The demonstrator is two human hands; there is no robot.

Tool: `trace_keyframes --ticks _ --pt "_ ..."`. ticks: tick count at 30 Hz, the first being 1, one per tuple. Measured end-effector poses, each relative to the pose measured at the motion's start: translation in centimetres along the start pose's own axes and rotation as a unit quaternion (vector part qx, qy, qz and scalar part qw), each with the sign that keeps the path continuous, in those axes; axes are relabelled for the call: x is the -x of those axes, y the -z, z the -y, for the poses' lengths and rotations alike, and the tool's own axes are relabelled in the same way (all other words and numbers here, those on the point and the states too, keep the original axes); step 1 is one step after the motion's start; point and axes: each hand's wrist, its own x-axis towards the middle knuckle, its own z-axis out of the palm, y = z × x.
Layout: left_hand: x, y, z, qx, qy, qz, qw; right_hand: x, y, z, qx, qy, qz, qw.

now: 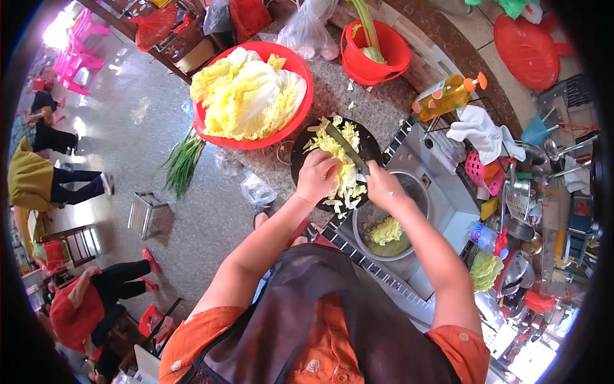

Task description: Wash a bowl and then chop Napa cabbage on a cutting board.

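Observation:
A round black cutting board [371, 144] on the stone counter carries a heap of chopped napa cabbage [346, 173]. My left hand [316, 177] has its fingers curled over the left side of this heap, holding it; the fingertips are partly hidden. My right hand [386, 187] grips the handle of a kitchen knife [346, 148]. Its dark, broad blade lies across the cabbage, pointing up and left. Just right of the board, a metal basin [426, 201] in the sink contains some cut cabbage [386, 231].
Beyond the board stand a red basin [307, 106] of cabbage leaves [249, 96] and a red bucket [352, 67] with a leafy stalk. Right of them are a sink [443, 211], a pump bottle [443, 98] and a white cloth [479, 134]. Green onions [184, 163] hang over the counter's left edge.

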Motion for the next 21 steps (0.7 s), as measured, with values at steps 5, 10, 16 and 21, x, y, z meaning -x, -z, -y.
trace_keyframes --ticks 5,10,16,21 --pt "-0.2 2.1 0.0 0.004 -0.009 0.039 0.999 0.0 1.0 0.6 -0.024 -0.003 -0.013 1.000" --pt "0.2 4.4 0.1 -0.003 -0.053 0.047 0.997 1.2 2.8 1.8 -0.026 0.040 -0.008 0.999" --pt "0.6 3.1 0.7 0.006 -0.040 0.080 0.996 0.6 0.0 1.3 -0.013 0.021 0.033 0.999" --pt "0.4 5.3 -0.7 -0.022 -0.059 0.036 0.997 1.6 1.8 1.8 -0.023 0.074 0.003 0.997"
